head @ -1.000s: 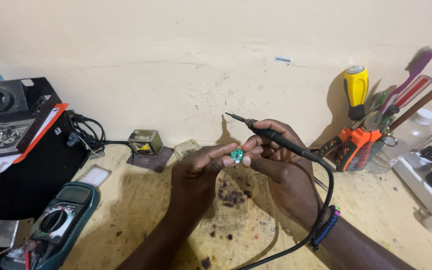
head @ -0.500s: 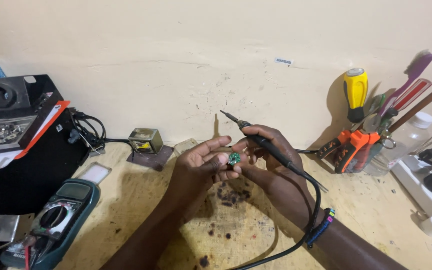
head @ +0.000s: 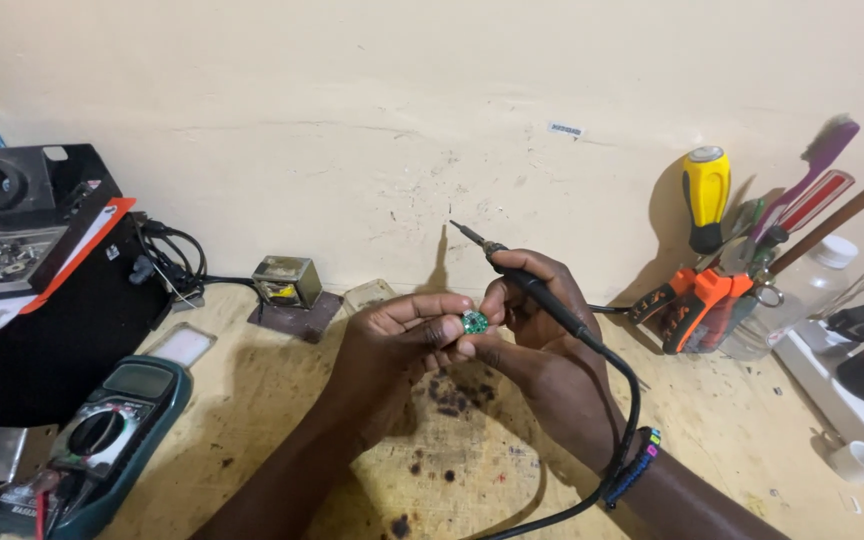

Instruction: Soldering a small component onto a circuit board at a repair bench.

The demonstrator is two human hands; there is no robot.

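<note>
Above the scorched bench, left hand (head: 392,335) pinching green board (head: 473,322), right hand (head: 532,320) gripping soldering iron (head: 542,290).

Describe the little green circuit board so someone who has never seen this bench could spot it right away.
Start at the scarred wooden workbench against the cream wall, then find the two hands meeting at its middle. The small round green circuit board is pinched between the fingertips of the left hand and right hand, below the black soldering iron. It is the only green thing there.
</note>
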